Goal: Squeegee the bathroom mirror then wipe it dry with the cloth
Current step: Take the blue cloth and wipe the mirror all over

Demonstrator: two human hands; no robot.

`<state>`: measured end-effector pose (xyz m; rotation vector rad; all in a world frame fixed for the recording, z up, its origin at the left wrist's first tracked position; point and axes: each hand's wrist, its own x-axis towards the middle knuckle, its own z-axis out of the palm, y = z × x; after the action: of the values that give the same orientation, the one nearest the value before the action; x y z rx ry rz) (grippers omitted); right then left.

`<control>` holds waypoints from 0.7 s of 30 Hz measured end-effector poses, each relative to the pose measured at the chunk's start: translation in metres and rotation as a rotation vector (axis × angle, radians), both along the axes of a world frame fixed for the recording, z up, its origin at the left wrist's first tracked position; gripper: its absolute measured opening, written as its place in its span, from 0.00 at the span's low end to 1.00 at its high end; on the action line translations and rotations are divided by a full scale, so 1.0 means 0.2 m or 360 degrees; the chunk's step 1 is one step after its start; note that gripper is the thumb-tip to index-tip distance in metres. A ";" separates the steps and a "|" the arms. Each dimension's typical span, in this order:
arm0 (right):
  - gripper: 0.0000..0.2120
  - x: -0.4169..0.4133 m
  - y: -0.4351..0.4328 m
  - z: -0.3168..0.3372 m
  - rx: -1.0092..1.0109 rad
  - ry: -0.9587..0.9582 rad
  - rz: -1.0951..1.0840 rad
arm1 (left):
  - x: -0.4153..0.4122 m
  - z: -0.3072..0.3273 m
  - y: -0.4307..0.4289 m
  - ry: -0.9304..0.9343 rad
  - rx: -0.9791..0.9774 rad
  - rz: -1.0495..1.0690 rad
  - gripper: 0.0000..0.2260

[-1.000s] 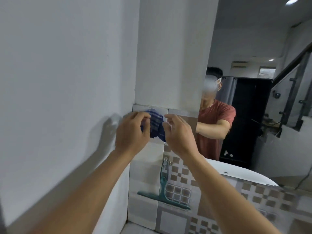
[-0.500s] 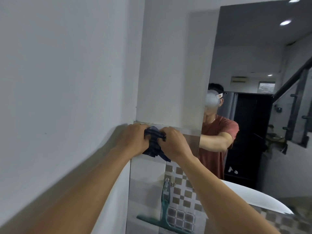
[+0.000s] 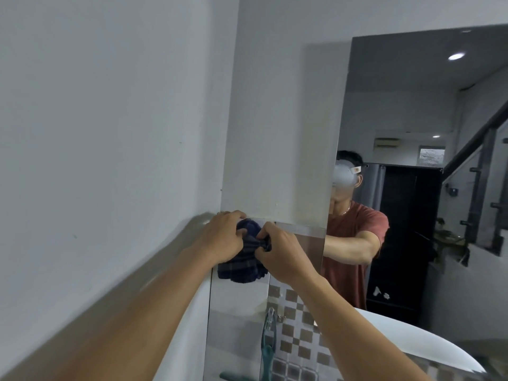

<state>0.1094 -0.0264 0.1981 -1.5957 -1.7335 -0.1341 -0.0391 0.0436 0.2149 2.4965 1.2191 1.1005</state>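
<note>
Head view: both hands met at the top edge of the tiled wall section (image 3: pixel 239 301), left of the mirror (image 3: pixel 412 188). Left hand (image 3: pixel 224 237) curled around the bunched dark-blue plaid cloth (image 3: pixel 243 266); right hand (image 3: pixel 286 255) pinched a fold of it. Cloth's upper part was hidden by fingers, lower part hung free against the tile. Teal squeegee (image 3: pixel 268 350) hung below the cloth on the tile, its blade cut off by the bottom frame edge. Mirror, right of the cloth, reflected a person in a red shirt; the cloth's reflection was not visible. White basin rim (image 3: pixel 428 350) was partly seen at bottom right.
</note>
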 end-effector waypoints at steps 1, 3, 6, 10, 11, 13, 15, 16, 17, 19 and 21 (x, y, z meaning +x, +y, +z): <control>0.08 0.00 0.00 0.00 -0.0019 0.0009 0.0005 | 0.00 0.00 0.00 0.0027 -0.0046 -0.0005 0.20; 0.10 0.01 -0.01 0.00 -0.0008 0.0013 0.0011 | 0.01 0.00 0.01 0.0063 -0.0062 0.0012 0.17; 0.14 0.04 -0.03 -0.01 -0.0003 0.0028 0.0049 | 0.00 0.01 0.00 0.0115 0.0053 0.0064 0.06; 0.21 0.07 -0.08 0.01 0.0024 0.0167 0.0162 | 0.00 0.04 -0.06 0.0094 0.0355 0.0165 0.05; 0.22 0.07 -0.10 0.02 0.0024 0.0219 0.0175 | 0.01 0.05 -0.08 0.0066 0.0450 0.0171 0.05; 0.22 0.06 -0.14 0.06 0.0023 0.0304 0.0156 | 0.02 0.10 -0.14 0.0039 0.0580 0.0142 0.05; 0.12 0.07 -0.20 0.12 0.0079 0.0256 0.0087 | 0.03 0.16 -0.20 0.0053 0.0627 0.0077 0.05; 0.08 0.07 -0.23 0.14 0.0109 0.0229 0.0054 | 0.03 0.19 -0.23 0.0065 0.0631 0.0044 0.05; 0.06 0.08 -0.27 0.17 0.0133 0.0225 0.0038 | 0.03 0.21 -0.26 0.0074 0.0615 0.0009 0.05; 0.06 0.11 -0.36 0.22 0.0167 0.0259 0.0036 | 0.03 0.26 -0.31 0.0084 0.0472 -0.0099 0.05; 0.05 0.14 -0.46 0.27 0.0217 0.0326 0.0052 | 0.04 0.31 -0.37 0.0021 0.0205 -0.0306 0.06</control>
<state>0.1374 -0.1180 0.2527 -1.4294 -1.5580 -0.0688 -0.0301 -0.0313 0.2774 2.6523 0.9138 1.1478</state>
